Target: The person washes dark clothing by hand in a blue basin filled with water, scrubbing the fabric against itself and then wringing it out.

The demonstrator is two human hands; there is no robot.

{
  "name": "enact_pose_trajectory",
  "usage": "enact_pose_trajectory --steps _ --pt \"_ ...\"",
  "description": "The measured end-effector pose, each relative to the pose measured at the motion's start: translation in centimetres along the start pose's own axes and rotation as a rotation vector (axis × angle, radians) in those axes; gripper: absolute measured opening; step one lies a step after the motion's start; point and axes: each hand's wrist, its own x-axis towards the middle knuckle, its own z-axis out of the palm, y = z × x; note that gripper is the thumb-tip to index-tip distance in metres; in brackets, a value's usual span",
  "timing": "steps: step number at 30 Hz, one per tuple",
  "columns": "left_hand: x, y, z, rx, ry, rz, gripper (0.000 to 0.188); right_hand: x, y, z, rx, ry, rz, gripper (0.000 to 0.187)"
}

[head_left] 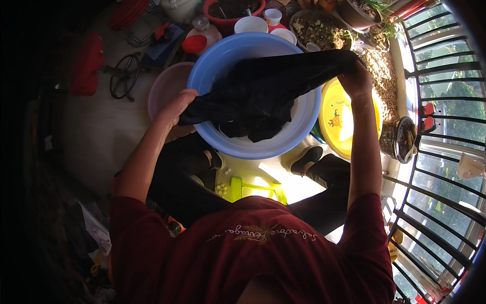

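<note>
A dark, nearly black garment (253, 101) is stretched between my two hands over a large blue basin (215, 53). My left hand (185, 101) grips one end just beyond the basin's left rim. Higher and farther out, my right hand (357, 78) holds the other end past the right rim, above a yellow basin (329, 114). The middle of the cloth sags into the blue basin and bunches there. Which kind of garment it is, I cannot tell. Both hands are closed on the fabric, with some fingers hidden behind it.
A pinkish basin (164, 88) sits partly under the blue one. A lime-green plastic piece (253, 190) lies between my feet. Flowerpots (321, 30), white bowls (250, 25) and a red cup (195, 44) crowd the far side. Black railings (443, 66) line the right; a red object (87, 66) stands left.
</note>
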Motion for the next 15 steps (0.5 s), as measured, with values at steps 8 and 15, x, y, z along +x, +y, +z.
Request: enact_pose_trajectory --steps 8,15 --pt "-1.5 5.2 -0.2 -0.318 -0.08 0.094 0.017 0.6 -1.5 -1.8 1.763 0.142 0.42 0.036" --pt "-1.7 7.7 12.4 -0.364 -0.298 0.21 0.015 -3.0 -19.3 5.4 1.223 -0.292 0.275 0.045"
